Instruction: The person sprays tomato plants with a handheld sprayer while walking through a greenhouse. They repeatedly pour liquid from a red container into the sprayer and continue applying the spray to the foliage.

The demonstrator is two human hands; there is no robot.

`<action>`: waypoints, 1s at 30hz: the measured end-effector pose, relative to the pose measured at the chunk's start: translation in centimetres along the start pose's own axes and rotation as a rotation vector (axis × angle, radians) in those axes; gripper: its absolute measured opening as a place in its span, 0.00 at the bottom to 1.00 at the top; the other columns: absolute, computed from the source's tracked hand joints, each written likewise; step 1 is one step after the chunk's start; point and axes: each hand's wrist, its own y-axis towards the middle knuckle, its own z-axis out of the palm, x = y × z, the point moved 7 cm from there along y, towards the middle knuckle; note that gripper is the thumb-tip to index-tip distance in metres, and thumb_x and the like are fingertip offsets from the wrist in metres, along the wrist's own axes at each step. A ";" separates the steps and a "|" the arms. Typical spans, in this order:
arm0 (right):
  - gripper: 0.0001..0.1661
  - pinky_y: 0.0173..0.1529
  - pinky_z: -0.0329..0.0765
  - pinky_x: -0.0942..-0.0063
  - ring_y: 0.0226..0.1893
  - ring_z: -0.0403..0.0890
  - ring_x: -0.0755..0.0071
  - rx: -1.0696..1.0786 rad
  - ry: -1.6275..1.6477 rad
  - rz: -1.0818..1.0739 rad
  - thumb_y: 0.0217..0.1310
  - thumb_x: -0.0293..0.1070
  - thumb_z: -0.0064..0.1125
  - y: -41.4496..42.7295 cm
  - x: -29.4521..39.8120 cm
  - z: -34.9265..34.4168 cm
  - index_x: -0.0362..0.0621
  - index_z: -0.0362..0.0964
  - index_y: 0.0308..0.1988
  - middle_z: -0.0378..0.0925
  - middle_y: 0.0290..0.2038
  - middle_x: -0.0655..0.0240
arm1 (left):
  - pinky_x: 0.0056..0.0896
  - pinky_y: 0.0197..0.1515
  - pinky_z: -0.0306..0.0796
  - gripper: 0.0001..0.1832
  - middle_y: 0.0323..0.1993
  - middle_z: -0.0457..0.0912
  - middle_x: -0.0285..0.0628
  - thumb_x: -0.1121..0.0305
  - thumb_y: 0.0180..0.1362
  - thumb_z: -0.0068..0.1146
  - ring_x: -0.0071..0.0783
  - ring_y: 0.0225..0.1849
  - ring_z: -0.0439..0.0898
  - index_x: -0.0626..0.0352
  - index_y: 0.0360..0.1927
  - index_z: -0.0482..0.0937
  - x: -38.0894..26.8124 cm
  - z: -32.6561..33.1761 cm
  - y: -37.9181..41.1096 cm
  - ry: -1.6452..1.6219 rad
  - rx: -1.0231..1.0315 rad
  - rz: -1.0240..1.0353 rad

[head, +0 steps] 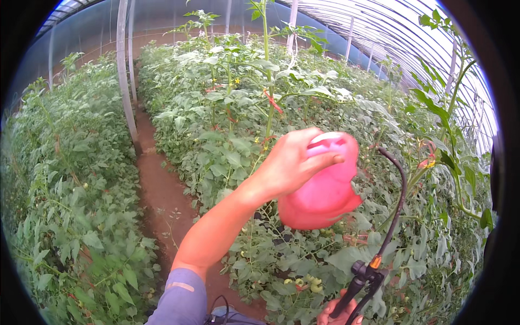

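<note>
My left hand [298, 162] reaches out over the tomato plants and grips the top of a pink plastic container [319, 195]. The container is slightly blurred and has a jagged edge on its right side; its contents cannot be made out. Low in the view, my right hand [337, 312] is closed round the black handle of a spray wand [367, 274]. From an orange coupling [375, 261] its thin dark tube rises and bends over at the tip, to the right of the pink container. The bottom edge of the picture cuts off part of my right hand.
Dense tomato plants [73, 195] stand on both sides of a bare soil path [156, 183]. Green tomatoes [310, 283] hang low near my right hand. A pale post [125, 77] rises beside the path. Red ties [272, 101] hold a tall stem, under a ribbed greenhouse roof [390, 28].
</note>
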 end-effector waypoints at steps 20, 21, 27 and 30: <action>0.44 0.22 0.59 0.81 0.24 0.70 0.77 0.564 -0.417 0.306 0.71 0.63 0.46 8.2 -27.4 14.3 0.24 0.66 0.54 0.77 0.39 0.54 | 0.29 0.33 0.72 0.13 0.26 0.81 0.39 0.69 0.54 0.75 0.22 0.28 0.76 0.66 0.34 0.81 17.6 -24.6 -29.7 0.253 -0.379 -0.737; 0.43 0.22 0.58 0.82 0.24 0.70 0.77 0.586 -0.437 0.338 0.72 0.62 0.46 8.5 -29.1 15.3 0.25 0.66 0.54 0.77 0.39 0.55 | 0.28 0.33 0.71 0.13 0.26 0.81 0.38 0.70 0.53 0.75 0.21 0.28 0.75 0.66 0.34 0.81 18.6 -26.0 -31.4 0.265 -0.414 -0.787; 0.36 0.24 0.57 0.84 0.28 0.69 0.81 0.722 -0.358 0.456 0.77 0.54 0.43 10.6 -37.0 19.6 0.30 0.63 0.62 0.74 0.45 0.61 | 0.27 0.33 0.68 0.12 0.25 0.75 0.32 0.70 0.56 0.72 0.20 0.28 0.70 0.65 0.30 0.78 21.1 -32.4 -36.8 0.386 -0.639 -0.859; 0.37 0.24 0.55 0.84 0.26 0.66 0.81 0.736 -0.391 0.442 0.77 0.55 0.43 12.0 -39.3 22.4 0.27 0.64 0.60 0.75 0.46 0.58 | 0.24 0.28 0.67 0.11 0.24 0.74 0.32 0.68 0.65 0.64 0.18 0.24 0.71 0.65 0.34 0.76 23.0 -34.3 -37.5 0.449 -0.587 -0.819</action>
